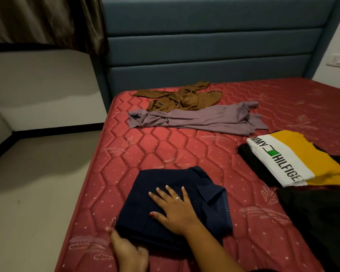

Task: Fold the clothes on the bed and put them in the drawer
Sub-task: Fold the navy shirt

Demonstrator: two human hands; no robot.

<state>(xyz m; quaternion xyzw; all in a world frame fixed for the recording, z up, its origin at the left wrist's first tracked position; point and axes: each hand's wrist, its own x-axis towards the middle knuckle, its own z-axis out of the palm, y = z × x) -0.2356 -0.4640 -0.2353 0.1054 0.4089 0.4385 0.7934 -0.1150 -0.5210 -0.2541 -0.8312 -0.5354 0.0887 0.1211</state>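
We have the folded navy button-up shirt (173, 209) near the bed's (165, 150) left front corner, long axis running front to back; our right hand (173, 211) lies flat and open on it; our left hand (130, 252), blurred but seemingly open, touches its near-left corner.

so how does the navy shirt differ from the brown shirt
The navy shirt is folded into a neat block; the brown shirt lies crumpled and unfolded. The navy shirt sits near the foot edge under the right hand; the brown shirt lies untouched by the headboard. Both rest on the red mattress.
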